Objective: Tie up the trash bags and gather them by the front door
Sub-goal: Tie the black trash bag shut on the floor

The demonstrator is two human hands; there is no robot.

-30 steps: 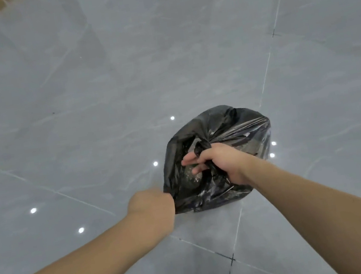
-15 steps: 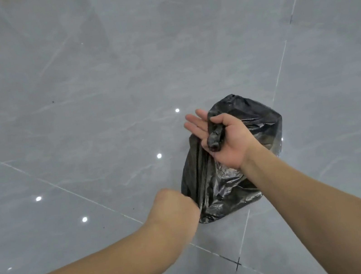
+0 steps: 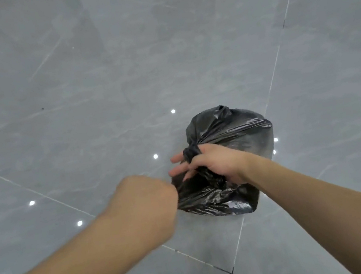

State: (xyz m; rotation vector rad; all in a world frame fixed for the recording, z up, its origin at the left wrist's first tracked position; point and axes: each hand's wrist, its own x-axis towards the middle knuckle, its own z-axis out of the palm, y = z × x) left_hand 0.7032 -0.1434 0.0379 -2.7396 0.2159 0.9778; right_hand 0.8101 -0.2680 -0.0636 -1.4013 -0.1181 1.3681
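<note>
While both hands, left (image 3: 147,204) and right (image 3: 212,163), clutch its twisted plastic, the crinkled glossy black trash bag (image 3: 229,133) bulges roundly.

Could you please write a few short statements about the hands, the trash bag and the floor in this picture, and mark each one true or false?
1. The trash bag is black. True.
2. The right hand has a twisted strip of the bag wrapped over a finger. True.
3. The left hand is spread flat on the floor. False: it is closed in a fist at the bag's edge.
4. The bag sits on a wooden table. False: only the grey tiled floor lies around it.
5. Two more bags lie beside it. False: one bag is in view.
</note>
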